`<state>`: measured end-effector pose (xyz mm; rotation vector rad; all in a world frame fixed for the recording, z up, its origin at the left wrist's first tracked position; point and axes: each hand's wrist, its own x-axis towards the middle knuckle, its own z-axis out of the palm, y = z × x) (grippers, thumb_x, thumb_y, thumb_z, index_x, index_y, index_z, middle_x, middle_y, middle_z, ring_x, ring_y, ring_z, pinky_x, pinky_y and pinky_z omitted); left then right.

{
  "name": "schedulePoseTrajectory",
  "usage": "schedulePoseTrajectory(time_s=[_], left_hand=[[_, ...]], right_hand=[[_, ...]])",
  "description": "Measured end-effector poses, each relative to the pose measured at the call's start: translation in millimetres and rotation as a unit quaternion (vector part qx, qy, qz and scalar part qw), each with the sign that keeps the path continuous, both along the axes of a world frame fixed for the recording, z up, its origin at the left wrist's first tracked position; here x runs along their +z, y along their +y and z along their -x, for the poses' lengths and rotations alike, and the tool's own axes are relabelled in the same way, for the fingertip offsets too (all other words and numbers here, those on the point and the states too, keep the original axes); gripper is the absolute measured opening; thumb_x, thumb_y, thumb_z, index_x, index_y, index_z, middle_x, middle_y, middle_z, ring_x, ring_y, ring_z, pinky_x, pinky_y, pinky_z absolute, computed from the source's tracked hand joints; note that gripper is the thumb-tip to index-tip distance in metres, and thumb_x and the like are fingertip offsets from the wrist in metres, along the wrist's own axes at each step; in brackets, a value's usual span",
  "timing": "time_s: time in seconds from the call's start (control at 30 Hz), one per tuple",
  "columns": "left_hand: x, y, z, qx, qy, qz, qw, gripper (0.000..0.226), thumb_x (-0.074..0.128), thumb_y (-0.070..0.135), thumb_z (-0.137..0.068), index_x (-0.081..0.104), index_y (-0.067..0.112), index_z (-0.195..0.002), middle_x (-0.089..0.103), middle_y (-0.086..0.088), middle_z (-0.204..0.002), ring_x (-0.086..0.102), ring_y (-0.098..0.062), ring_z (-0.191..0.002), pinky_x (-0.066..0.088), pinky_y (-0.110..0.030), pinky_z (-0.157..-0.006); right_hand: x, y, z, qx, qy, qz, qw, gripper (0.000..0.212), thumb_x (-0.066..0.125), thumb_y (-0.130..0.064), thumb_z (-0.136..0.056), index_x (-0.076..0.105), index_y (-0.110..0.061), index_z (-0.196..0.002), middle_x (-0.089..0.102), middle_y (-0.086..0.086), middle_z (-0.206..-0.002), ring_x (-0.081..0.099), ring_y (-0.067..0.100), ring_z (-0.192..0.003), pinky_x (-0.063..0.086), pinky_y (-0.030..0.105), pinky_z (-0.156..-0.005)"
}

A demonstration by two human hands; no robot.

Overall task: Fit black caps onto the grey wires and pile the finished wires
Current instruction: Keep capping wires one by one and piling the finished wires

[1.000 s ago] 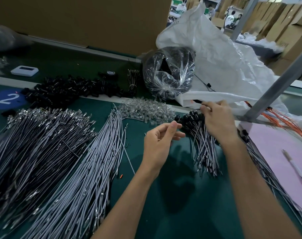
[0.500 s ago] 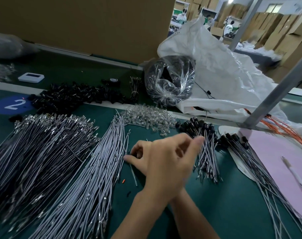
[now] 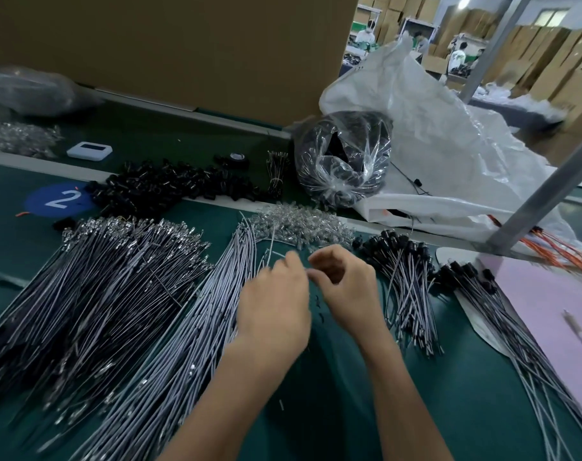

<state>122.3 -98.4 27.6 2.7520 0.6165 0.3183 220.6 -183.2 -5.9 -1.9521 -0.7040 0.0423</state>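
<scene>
Two heaps of capped wires [image 3: 406, 287] had been piled just right of the right hand [image 3: 346, 291], yet far more bare grey wires [image 3: 183, 327] were left beside the left hand [image 3: 273, 314]. One grey wire [image 3: 272, 253] seemed to be pinched by the left fingertips. The right fingers were curled, and whether anything was held could not be told. Black caps [image 3: 170, 188] were heaped well beyond both hands on a green mat [image 3: 466, 394], backed by a cardboard wall [image 3: 183, 44] and a white sack [image 3: 449, 144].
</scene>
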Motion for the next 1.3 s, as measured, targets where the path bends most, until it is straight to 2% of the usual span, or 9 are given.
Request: schedulePoseTrajectory(time_s=[0.13,0.23,0.33,0.47,0.63,0.77,1.03,1.13,1.3], left_hand=[[-17.1,9.7,-0.4,-0.010,0.113,-0.040,0.993,0.027,0.053,0.023,-0.095,0.043,0.015,-0.118,0.057,-0.005,-0.122,0.052,-0.025,-0.116,0.043,-0.034,-0.085],[-20.4,19.5,-1.9,0.019,0.059,0.005,0.998,0.023,0.053,0.028,-0.098,0.046,0.015,-0.115,0.058,-0.004,-0.119,0.055,-0.024,-0.110,0.040,-0.032,-0.075],[-17.2,32.0,1.0,0.034,-0.013,0.062,0.997,0.023,0.054,0.029,-0.099,0.056,0.014,-0.116,0.063,-0.002,-0.114,0.060,-0.023,-0.103,0.048,-0.034,-0.078],[-8.0,65.2,14.8,0.146,-0.084,-0.034,0.985,0.018,0.065,0.010,-0.089,0.068,0.018,-0.104,0.066,-0.003,-0.100,0.054,-0.023,-0.097,0.049,-0.034,-0.077],[-8.1,95.3,23.2,0.178,0.077,-0.101,0.976,0.018,0.066,0.020,-0.087,0.070,0.024,-0.105,0.060,0.000,-0.116,0.038,-0.025,-0.116,0.038,-0.032,-0.091],[-15.1,98.6,22.3,0.172,0.082,-0.085,0.978,0.012,0.065,0.019,-0.090,0.072,0.022,-0.098,0.062,0.002,-0.110,0.042,-0.024,-0.115,0.042,-0.032,-0.091],[-21.1,102.2,20.0,0.162,0.101,-0.053,0.980,0.006,0.064,0.014,-0.090,0.069,0.016,-0.087,0.056,-0.004,-0.109,0.051,-0.024,-0.103,0.042,-0.035,-0.077],[-19.2,98.3,20.0,0.165,0.086,-0.046,0.981,0.025,0.060,0.006,-0.084,0.050,0.014,-0.063,0.051,-0.004,-0.094,0.042,-0.022,-0.085,0.037,-0.033,-0.067],[-21.6,93.4,22.4,0.154,0.064,-0.032,0.985,0.034,0.058,0.003,-0.085,0.040,0.013,-0.058,0.047,-0.004,-0.090,0.041,-0.022,-0.079,0.034,-0.033,-0.061]], right_hand=[[0.7,-2.7,1.6,-0.022,-0.063,-0.035,0.997,0.022,0.064,0.002,-0.089,0.072,-0.015,-0.101,0.071,-0.008,-0.090,0.064,0.000,-0.081,0.047,0.011,-0.073],[-0.1,-4.2,-1.0,-0.059,-0.062,-0.082,0.993,0.024,0.059,0.001,-0.093,0.072,-0.018,-0.099,0.069,-0.006,-0.090,0.060,0.001,-0.075,0.046,0.013,-0.066],[-0.3,-7.3,-4.3,-0.111,-0.007,-0.147,0.983,0.021,0.058,-0.004,-0.095,0.070,-0.020,-0.091,0.069,-0.004,-0.080,0.061,0.007,-0.069,0.051,0.023,-0.066],[0.3,-8.2,-4.3,-0.128,0.023,-0.168,0.977,0.018,0.059,-0.007,-0.095,0.069,-0.020,-0.090,0.072,-0.001,-0.080,0.069,0.013,-0.077,0.054,0.025,-0.075],[0.8,-6.2,-2.7,-0.127,0.018,-0.172,0.977,0.018,0.062,-0.006,-0.093,0.069,-0.022,-0.089,0.073,-0.004,-0.078,0.069,0.012,-0.073,0.056,0.024,-0.073],[-0.6,-6.1,-2.4,-0.116,0.013,-0.157,0.981,0.016,0.064,-0.006,-0.092,0.070,-0.021,-0.090,0.072,-0.004,-0.077,0.069,0.011,-0.072,0.056,0.023,-0.070],[-2.8,-5.8,-3.1,-0.109,0.004,-0.142,0.984,0.022,0.065,-0.007,-0.092,0.068,-0.028,-0.085,0.072,-0.005,-0.076,0.069,0.012,-0.073,0.055,0.023,-0.069],[-4.0,-5.2,-2.8,-0.106,0.001,-0.132,0.986,0.020,0.065,-0.007,-0.091,0.069,-0.026,-0.086,0.072,-0.006,-0.076,0.069,0.012,-0.073,0.055,0.024,-0.069],[-4.4,-4.3,-3.6,-0.102,0.005,-0.129,0.986,0.016,0.065,-0.006,-0.091,0.070,-0.020,-0.089,0.072,-0.005,-0.078,0.068,0.009,-0.073,0.054,0.021,-0.069]])
